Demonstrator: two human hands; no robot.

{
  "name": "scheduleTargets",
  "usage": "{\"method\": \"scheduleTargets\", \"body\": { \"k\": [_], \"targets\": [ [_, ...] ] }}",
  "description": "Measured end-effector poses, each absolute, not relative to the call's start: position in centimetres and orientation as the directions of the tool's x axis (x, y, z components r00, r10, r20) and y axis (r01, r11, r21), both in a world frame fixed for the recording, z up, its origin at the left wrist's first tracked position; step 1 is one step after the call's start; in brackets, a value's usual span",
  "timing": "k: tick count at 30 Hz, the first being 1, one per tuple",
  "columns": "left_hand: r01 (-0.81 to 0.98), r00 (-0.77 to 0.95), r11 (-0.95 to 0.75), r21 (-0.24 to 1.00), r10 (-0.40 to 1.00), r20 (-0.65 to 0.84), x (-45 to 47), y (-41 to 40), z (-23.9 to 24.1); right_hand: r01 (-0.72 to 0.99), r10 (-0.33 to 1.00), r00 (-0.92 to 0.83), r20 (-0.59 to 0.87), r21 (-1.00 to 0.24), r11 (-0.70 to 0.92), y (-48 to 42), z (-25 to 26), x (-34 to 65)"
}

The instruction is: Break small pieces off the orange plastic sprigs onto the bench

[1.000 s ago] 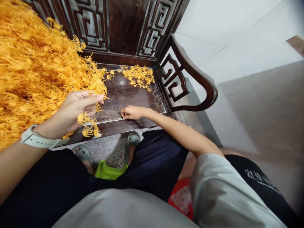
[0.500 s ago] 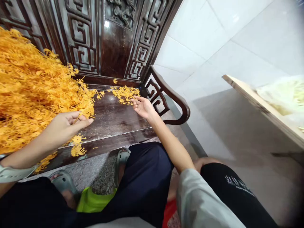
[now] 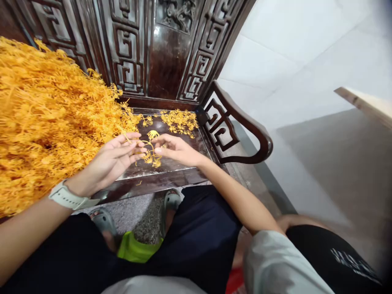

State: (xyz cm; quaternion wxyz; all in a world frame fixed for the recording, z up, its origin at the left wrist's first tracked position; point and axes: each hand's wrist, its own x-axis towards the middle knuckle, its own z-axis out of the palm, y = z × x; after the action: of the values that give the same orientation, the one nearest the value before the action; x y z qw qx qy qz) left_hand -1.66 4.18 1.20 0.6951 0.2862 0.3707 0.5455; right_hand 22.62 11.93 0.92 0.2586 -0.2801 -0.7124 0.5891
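Note:
A thin yellow plastic flower sprig (image 3: 153, 134) with star-like heads hangs between my two hands, above the dark wooden bench seat (image 3: 199, 148). My left hand (image 3: 112, 159), palm turned partly up, pinches its stem among the fingertips. From the other side, my right hand (image 3: 179, 150) closes thumb and fingers round a stem of the same sprig; the exact contact is partly hidden. A large heap of orange-yellow sprigs (image 3: 58, 110) lies beside and behind my left hand. Beyond my right hand sits a small pile of loose yellow flower heads (image 3: 180, 121).
A carved bench back (image 3: 167, 61) rises behind the seat, and a curved armrest (image 3: 266, 143) closes its right end. At the far right is a wooden board edge (image 3: 361, 102). A bright green object (image 3: 136, 250) stands on the floor between my feet.
My right hand has come left from the small pile to meet my left hand. The left hand has moved right, away from the heap, with the sprig. The view has shifted right to left slightly.

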Motion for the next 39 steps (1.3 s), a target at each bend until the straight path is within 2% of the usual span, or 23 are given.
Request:
{"method": "scheduleTargets", "body": {
  "k": [5, 9, 11, 14, 16, 18, 20, 21, 22, 23, 24, 25, 26, 27, 28, 29, 32, 34, 37, 39],
  "targets": [
    [-0.327, 0.153, 0.250, 0.911, 0.966, -0.209, -1.4, 3.6, 0.9, -0.023, 0.729, -0.669, 0.147, -0.984, 0.177, 10.9, 1.0, 21.0],
    [0.126, 0.246, 0.113, 0.986, 0.959, -0.141, -1.8, 3.5, 0.5, -0.047, 0.757, -0.614, 0.224, -0.968, 0.248, 11.2, 1.7, 21.1],
    [0.299, 0.336, -0.007, 0.954, 0.937, -0.099, -2.0, 3.2, 0.3, -0.061, 0.824, -0.479, 0.302, -0.948, 0.312, 12.3, 2.2, 22.2],
    [0.366, 0.402, -0.106, 0.925, 0.914, -0.054, -2.2, 2.3, 0.3, 0.003, 0.912, -0.239, 0.333, -0.939, 0.344, 14.4, 2.8, 25.1],
    [0.389, 0.381, -0.113, 0.914, 0.923, -0.048, -2.2, 1.7, 0.7, 0.166, 0.919, -0.316, 0.234, -0.940, 0.297, 15.2, 2.7, 27.3],
    [0.409, 0.349, -0.110, 0.906, 0.936, -0.044, -2.2, 1.3, 1.1, 0.385, 0.833, -0.552, -0.035, -0.897, 0.217, 15.3, 2.1, 29.0],
    [0.420, 0.328, -0.101, 0.902, 0.944, -0.047, -2.4, 1.2, 1.4, 0.560, 0.569, -0.724, -0.390, -0.814, 0.154, 15.1, 1.1, 30.0],
    [0.423, 0.319, -0.094, 0.901, 0.946, -0.052, -2.5, 1.2, 1.5, 0.605, 0.417, -0.752, -0.511, -0.786, 0.129, 15.0, 0.6, 30.2],
    [0.425, 0.311, -0.081, 0.902, 0.949, -0.061, -2.6, 1.2, 1.5, 0.610, 0.322, -0.766, -0.556, -0.787, 0.092, 15.0, 0.2, 30.2],
    [0.427, 0.303, -0.063, 0.902, 0.950, -0.077, -2.7, 1.3, 1.4, 0.572, 0.328, -0.781, -0.532, -0.820, 0.031, 15.2, -0.1, 30.2],
    [0.429, 0.297, -0.042, 0.902, 0.950, -0.096, -2.8, 1.4, 1.3, 0.485, 0.435, -0.775, -0.458, -0.873, -0.055, 15.5, -0.2, 30.0],
    [0.429, 0.290, -0.022, 0.903, 0.950, -0.115, -2.9, 1.4, 1.2, 0.350, 0.606, -0.708, -0.362, -0.926, -0.143, 15.9, -0.2, 29.9],
    [0.426, 0.285, -0.004, 0.905, 0.950, -0.130, -2.9, 1.4, 1.1, 0.191, 0.771, -0.569, -0.285, -0.958, -0.213, 16.3, -0.1, 29.7],
    [0.422, 0.281, 0.011, 0.907, 0.949, -0.142, -2.9, 1.5, 1.0, 0.043, 0.875, -0.410, -0.257, -0.964, -0.263, 16.6, 0.1, 29.4],
    [0.415, 0.276, 0.022, 0.910, 0.950, -0.149, -2.9, 1.5, 1.0, -0.062, 0.912, -0.299, -0.280, -0.948, -0.311, 16.8, 0.3, 29.2],
    [0.407, 0.266, 0.032, 0.913, 0.952, -0.152, -2.9, 1.5, 1.0, -0.114, 0.906, -0.265, -0.329, -0.923, -0.368, 16.8, 0.5, 28.9],
    [0.355, 0.253, 0.052, 0.933, 0.956, -0.150, -3.0, 1.5, 1.1, -0.051, 0.836, -0.388, -0.388, -0.897, -0.439, 15.8, 0.7, 27.8],
    [0.315, 0.251, 0.057, 0.947, 0.957, -0.142, -3.0, 1.6, 1.1, -0.010, 0.832, -0.442, -0.336, -0.925, -0.379, 15.0, 0.6, 27.0],
    [0.301, 0.233, 0.071, 0.951, 0.962, -0.146, -2.8, 1.9, 1.0, -0.020, 0.891, -0.384, -0.243, -0.962, -0.271, 14.6, 0.2, 26.0],
    [0.314, 0.208, 0.077, 0.946, 0.967, -0.147, -2.8, 2.1, 1.2, 0.061, 0.906, -0.364, -0.217, -0.976, -0.210, 14.8, -0.5, 25.8]
  ]
}}
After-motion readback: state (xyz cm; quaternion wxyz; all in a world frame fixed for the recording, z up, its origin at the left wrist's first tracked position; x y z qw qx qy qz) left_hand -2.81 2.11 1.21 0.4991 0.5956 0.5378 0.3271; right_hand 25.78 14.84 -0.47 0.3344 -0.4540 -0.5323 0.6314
